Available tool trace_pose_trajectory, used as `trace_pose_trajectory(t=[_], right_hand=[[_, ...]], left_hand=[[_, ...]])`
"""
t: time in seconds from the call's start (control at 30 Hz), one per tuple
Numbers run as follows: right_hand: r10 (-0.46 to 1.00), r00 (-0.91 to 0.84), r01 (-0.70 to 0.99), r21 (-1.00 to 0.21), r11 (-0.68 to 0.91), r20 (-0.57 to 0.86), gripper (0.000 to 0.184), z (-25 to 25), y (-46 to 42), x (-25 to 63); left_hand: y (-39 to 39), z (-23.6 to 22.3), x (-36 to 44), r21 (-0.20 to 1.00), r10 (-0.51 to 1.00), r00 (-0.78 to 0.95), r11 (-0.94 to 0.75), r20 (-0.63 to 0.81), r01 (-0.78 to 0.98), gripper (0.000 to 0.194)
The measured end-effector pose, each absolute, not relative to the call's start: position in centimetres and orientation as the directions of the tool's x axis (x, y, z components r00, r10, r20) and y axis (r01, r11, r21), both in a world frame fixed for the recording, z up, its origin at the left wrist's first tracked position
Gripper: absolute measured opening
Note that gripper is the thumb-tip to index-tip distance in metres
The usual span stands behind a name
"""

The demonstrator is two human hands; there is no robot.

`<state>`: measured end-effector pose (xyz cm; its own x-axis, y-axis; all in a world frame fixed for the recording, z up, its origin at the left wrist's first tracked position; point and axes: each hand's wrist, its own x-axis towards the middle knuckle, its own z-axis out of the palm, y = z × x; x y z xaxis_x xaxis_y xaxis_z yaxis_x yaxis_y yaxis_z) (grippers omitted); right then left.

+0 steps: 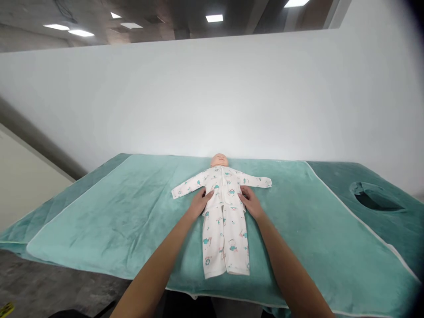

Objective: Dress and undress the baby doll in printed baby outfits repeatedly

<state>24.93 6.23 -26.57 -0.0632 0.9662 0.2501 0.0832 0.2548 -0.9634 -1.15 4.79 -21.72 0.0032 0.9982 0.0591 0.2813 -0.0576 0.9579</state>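
A baby doll lies on its back, its head (pixel 219 160) toward the wall. It wears a white printed long-sleeved top (pixel 222 179) with both sleeves spread outward. Matching white trousers (pixel 225 240) stretch toward me with the legs side by side. My left hand (pixel 199 203) grips the left side of the top near the waist, thumb on the cloth. On the opposite side, my right hand (pixel 251 203) holds the top the same way. The other fingers of both hands are partly hidden beside or beneath the cloth. The doll's own hands and feet are covered by clothing.
A light green plush cover (pixel 109 221) with pale piping lies over the padded surface. To the right, the darker green part has an oval opening (pixel 376 199). A white wall (pixel 212 101) rises behind, and a pale panel (pixel 26 176) stands at the left.
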Motion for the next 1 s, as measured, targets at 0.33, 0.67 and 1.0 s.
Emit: trace_pose_trajectory(t=[0.33,0.67,1.0], right_hand=[[0.978,-0.043,0.047,-0.977,0.206,0.204,0.056,-27.0,6.7,25.4],[0.961,0.186,0.164,-0.971,0.173,0.203,0.041,-27.1,6.7,24.8],[0.910,0.348,0.269,-0.954,0.131,0.223,0.038,-26.5,5.9,24.7]], left_hand=[[6.8,-23.2,0.6,0.989,0.997,-0.031,-0.059,0.064,0.133,0.058],[7.0,-25.3,-0.4,0.977,0.968,-0.232,-0.050,0.099,0.207,0.048],[6.5,-25.0,-0.4,0.972,0.966,-0.229,-0.071,0.123,0.224,0.042]])
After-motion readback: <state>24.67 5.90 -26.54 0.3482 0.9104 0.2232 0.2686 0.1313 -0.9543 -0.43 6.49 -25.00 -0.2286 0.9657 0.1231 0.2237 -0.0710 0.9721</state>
